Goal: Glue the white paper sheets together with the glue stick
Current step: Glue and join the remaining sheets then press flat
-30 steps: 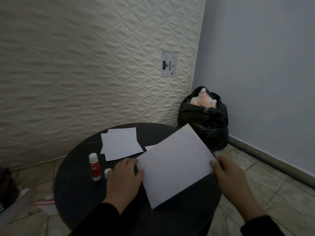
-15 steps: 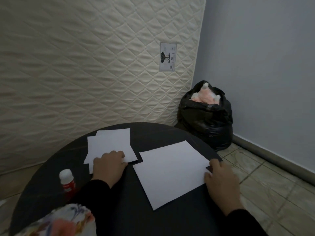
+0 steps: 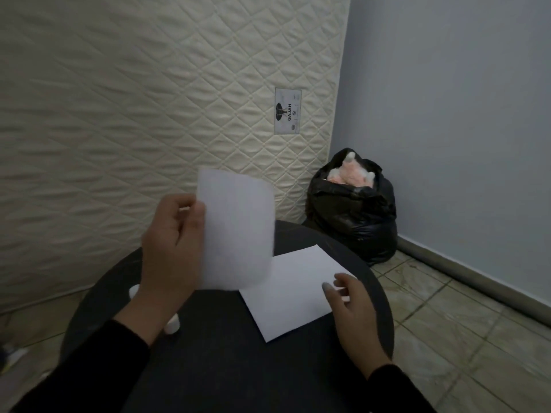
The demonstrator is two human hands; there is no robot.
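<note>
Holding a second sheet up off the round dark desk [image 3: 226,368], the person seems to be at the step of bringing one paper over to the other. Nearest the camera, two dark sleeves [image 3: 98,368] reach forward. The right hand [image 3: 351,311] rests loosely at the right corner of the flat white rectangular paper sheet [image 3: 293,290], its fingers relaxed and spread, touching the sheet lightly and pinning it to the desk but closing on nothing. The left hand [image 3: 171,248] is raised above the desk and pinches the left edge of the lifted white paper sheet [image 3: 237,231] between thumb and curled fingers; that sheet stands nearly upright, blurred, its lower edge hanging just over the far-left corner of the flat sheet.

To do this step well, I judge the flat sheet should stay pinned so it cannot slide, while the lifted sheet is lowered with its edges matched to the one below, one side first. Glue must go on before the sheets meet, and whether any has been spread cannot be told.

Below the left wrist, two small white shapes [image 3: 173,326] show on the desk, probably the glue stick and its cap, largely hidden by the arm. Beyond the desk, a cream quilted mattress [image 3: 149,99] leans upright, a black plastic bag [image 3: 354,216] sits in the corner on the tiled floor [image 3: 462,323], and a pale blue wall [image 3: 462,114] rises behind.
</note>
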